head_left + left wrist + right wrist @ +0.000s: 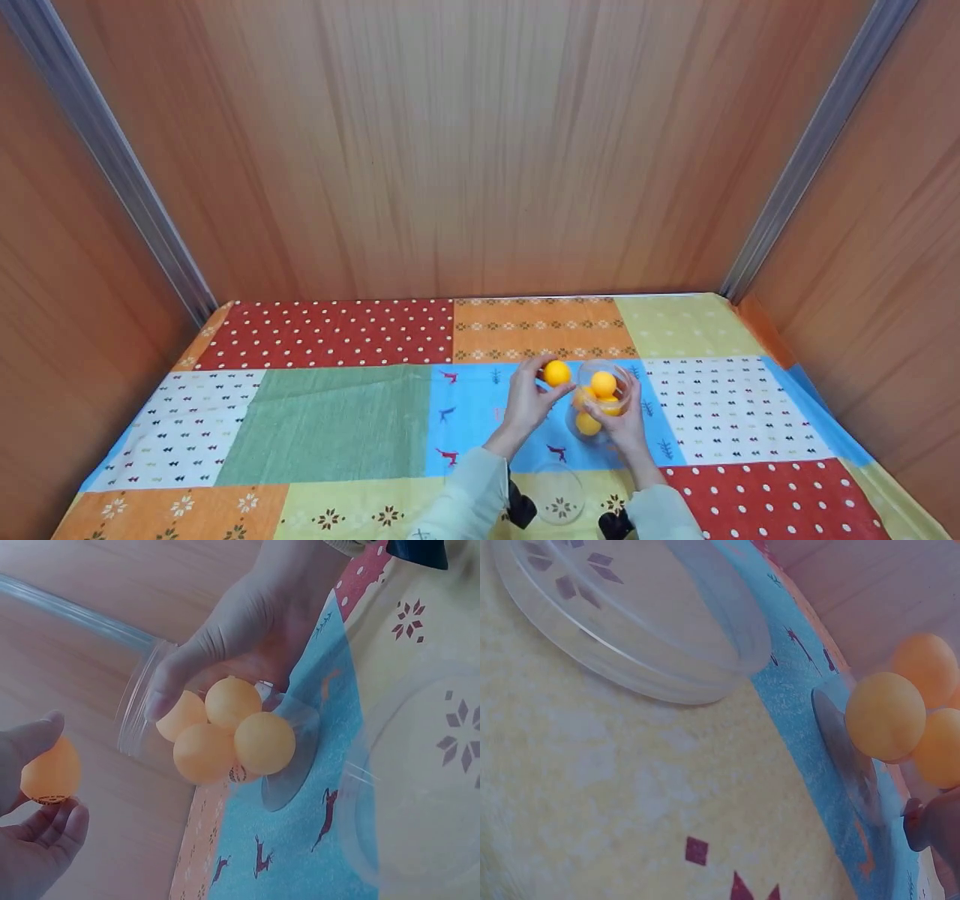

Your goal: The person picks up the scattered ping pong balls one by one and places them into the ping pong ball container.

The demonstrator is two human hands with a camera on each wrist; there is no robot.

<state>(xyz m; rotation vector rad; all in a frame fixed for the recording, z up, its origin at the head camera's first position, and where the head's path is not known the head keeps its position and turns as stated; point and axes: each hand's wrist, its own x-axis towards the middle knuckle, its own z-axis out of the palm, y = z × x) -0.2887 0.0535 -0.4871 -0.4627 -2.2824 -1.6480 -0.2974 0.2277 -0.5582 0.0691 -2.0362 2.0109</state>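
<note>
My left hand pinches an orange ping-pong ball between thumb and fingers, just left of the mouth of a clear plastic jar. The same ball shows at the left of the left wrist view, apart from the jar. My right hand grips the jar around its upper part, thumb near the rim. Several more orange balls lie inside the jar. In the right wrist view only a fingertip of the right hand appears, beside the balls.
A clear round lid lies on the patchwork tablecloth between the forearms, nearer the front edge. Wood-grain panels enclose the table at the back and both sides, with metal posts at the corners.
</note>
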